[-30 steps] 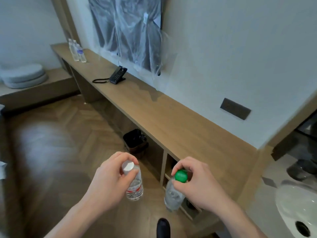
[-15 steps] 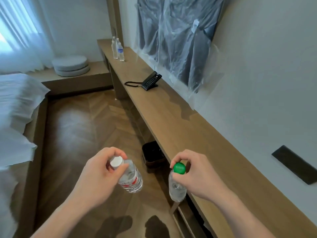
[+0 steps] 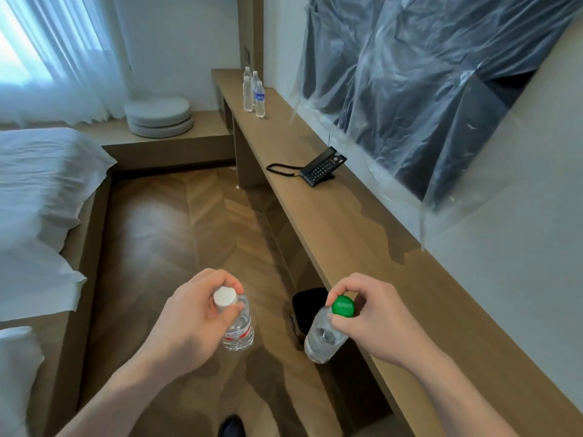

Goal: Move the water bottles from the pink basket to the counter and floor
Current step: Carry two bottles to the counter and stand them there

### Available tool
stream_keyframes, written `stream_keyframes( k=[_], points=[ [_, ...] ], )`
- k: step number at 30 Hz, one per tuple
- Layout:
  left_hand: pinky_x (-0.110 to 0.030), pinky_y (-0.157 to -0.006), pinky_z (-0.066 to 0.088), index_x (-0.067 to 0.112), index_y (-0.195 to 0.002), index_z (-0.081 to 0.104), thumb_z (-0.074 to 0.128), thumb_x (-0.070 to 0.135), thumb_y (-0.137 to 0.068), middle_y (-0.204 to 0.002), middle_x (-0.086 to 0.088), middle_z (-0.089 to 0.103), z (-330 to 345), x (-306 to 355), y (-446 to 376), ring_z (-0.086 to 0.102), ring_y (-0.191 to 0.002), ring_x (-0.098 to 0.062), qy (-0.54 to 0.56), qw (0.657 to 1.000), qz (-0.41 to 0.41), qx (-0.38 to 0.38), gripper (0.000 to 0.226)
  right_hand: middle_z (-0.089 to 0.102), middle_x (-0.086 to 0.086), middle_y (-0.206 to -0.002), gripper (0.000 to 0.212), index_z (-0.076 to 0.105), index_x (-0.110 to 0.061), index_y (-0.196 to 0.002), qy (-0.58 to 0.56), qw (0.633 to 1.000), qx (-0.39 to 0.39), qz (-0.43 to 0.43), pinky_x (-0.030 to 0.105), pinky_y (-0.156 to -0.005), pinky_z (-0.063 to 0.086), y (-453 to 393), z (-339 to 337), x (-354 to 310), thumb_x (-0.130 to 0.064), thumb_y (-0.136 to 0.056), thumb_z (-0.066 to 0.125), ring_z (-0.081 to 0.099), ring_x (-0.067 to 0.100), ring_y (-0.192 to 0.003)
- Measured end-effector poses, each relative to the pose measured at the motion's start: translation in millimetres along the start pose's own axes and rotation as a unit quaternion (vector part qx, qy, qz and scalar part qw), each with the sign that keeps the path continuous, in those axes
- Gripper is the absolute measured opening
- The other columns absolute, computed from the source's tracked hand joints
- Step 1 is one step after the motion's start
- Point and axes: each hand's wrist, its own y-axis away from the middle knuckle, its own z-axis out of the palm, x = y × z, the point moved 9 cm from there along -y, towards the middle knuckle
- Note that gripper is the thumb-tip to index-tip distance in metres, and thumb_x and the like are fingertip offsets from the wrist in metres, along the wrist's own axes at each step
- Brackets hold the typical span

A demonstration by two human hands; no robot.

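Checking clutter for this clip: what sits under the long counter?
A black bin stands under the counter, partly hidden by the green-capped bottle. The rest below is out of sight.

One head-worn camera — wide-angle, looking forward and down along the counter (image 3: 347, 234) — hands close beneath it.

No text reads clearly: the round green plastic cap (image 3: 343, 306) bears raised lettering, too blurred to make out.

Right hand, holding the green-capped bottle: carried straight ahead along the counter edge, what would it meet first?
Probably nothing soon: the right hand sits over the counter edge; the telephone lies nearer the wall, though depth is unclear.
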Motion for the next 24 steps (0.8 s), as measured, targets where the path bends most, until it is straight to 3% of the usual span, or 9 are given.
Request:
stream_keyframes(
  k=[5, 10, 12, 19, 24],
  points=[
    [-0.024, -0.067, 0.041, 0.033, -0.089, 0.066, 0.080, 0.021, -0.088, -0.101, 0.018, 0.065, -29.9, -18.0, -79.7, 0.058, -0.078, -0.009, 0.003, 1.000, 0.027, -0.012, 0.019, 0.067, -0.019, -0.096, 0.019, 0.071, -0.037, -0.081, -0.005, 0.999, 0.032, 0.012, 0.022, -0.066, 0.048, -68.9, 6.5, -24.1, -0.021, -0.075, 0.077, 0.061, 0.004, -0.088],
    [-0.022, -0.065, 0.040, 0.033, -0.090, 0.067, 0.081, 0.020, -0.087, -0.096, 0.015, 0.065, -54.3, -26.3, -150.8, 0.058, -0.076, -0.009, 0.008, 0.998, 0.057, -0.013, 0.020, 0.068, -0.019, -0.094, 0.018, 0.073, -0.036, -0.083, -0.024, 0.999, 0.027, 0.027, 0.033, -0.068, 0.056, -135.8, 10.5, -38.3, -0.020, -0.076, 0.078, 0.064, 0.007, -0.084],
    [-0.025, -0.064, 0.040, 0.032, -0.089, 0.067, 0.082, 0.018, -0.085, -0.090, 0.015, 0.065, -60.7, -32.3, -183.4, 0.058, -0.073, -0.010, 0.011, 0.998, 0.065, -0.009, 0.021, 0.068, -0.021, -0.093, 0.018, 0.072, -0.037, -0.083, -0.022, 0.999, 0.025, 0.025, 0.029, -0.068, 0.055, -168.0, 11.1, -40.2, -0.021, -0.076, 0.079, 0.063, 0.004, -0.083],
    [-0.025, -0.063, 0.044, 0.035, -0.089, 0.068, 0.076, 0.021, -0.086, -0.091, 0.022, 0.065, -62.7, -59.4, -307.3, 0.058, -0.074, -0.006, 0.003, 1.000, 0.016, -0.012, 0.017, 0.068, -0.018, -0.094, 0.020, 0.073, -0.038, -0.084, -0.033, 0.999, 0.017, 0.025, 0.033, -0.069, 0.056, -297.8, 15.8, -36.4, -0.022, -0.077, 0.081, 0.063, 0.013, -0.080],
    [-0.027, -0.061, 0.044, 0.035, -0.089, 0.069, 0.081, 0.022, -0.085, -0.094, 0.022, 0.065, -72.4, -71.1, -402.4, 0.057, -0.069, -0.010, -0.003, 1.000, -0.001, -0.003, 0.018, 0.068, -0.020, -0.096, 0.021, 0.073, -0.037, -0.085, -0.044, 0.999, 0.003, 0.024, 0.038, -0.074, 0.060, -403.5, 12.5, -32.2, -0.021, -0.075, 0.081, 0.065, 0.010, -0.089]
  ],
)
